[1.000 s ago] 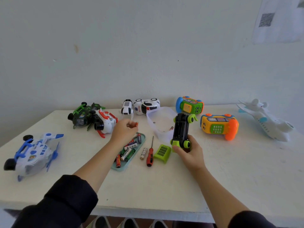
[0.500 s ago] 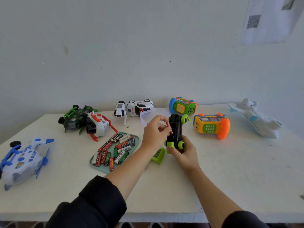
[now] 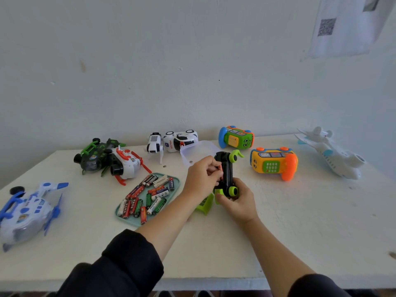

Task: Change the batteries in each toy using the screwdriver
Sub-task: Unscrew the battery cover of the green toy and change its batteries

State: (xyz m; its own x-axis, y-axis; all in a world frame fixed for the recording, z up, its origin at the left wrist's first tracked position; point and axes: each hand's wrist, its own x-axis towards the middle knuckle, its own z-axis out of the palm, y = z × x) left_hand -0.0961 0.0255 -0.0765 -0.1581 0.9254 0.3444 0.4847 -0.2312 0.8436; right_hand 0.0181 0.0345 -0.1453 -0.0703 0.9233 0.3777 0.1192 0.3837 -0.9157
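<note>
head view: left hand (image 3: 200,181) fingers pinch red battery (image 3: 220,170) into black toy car (image 3: 226,174) – right hand (image 3: 237,200) grips it; reversed polarity or slip likely.

Plain indoor room set up as a recording workspace, bare white wall (image 3: 192,71) beyond the hands, taped paper sheet with QR code (image 3: 342,24) upper right, white table (image 3: 310,232) carrying plastic toys and a tray of batteries (image 3: 147,198) left of the hands
</note>
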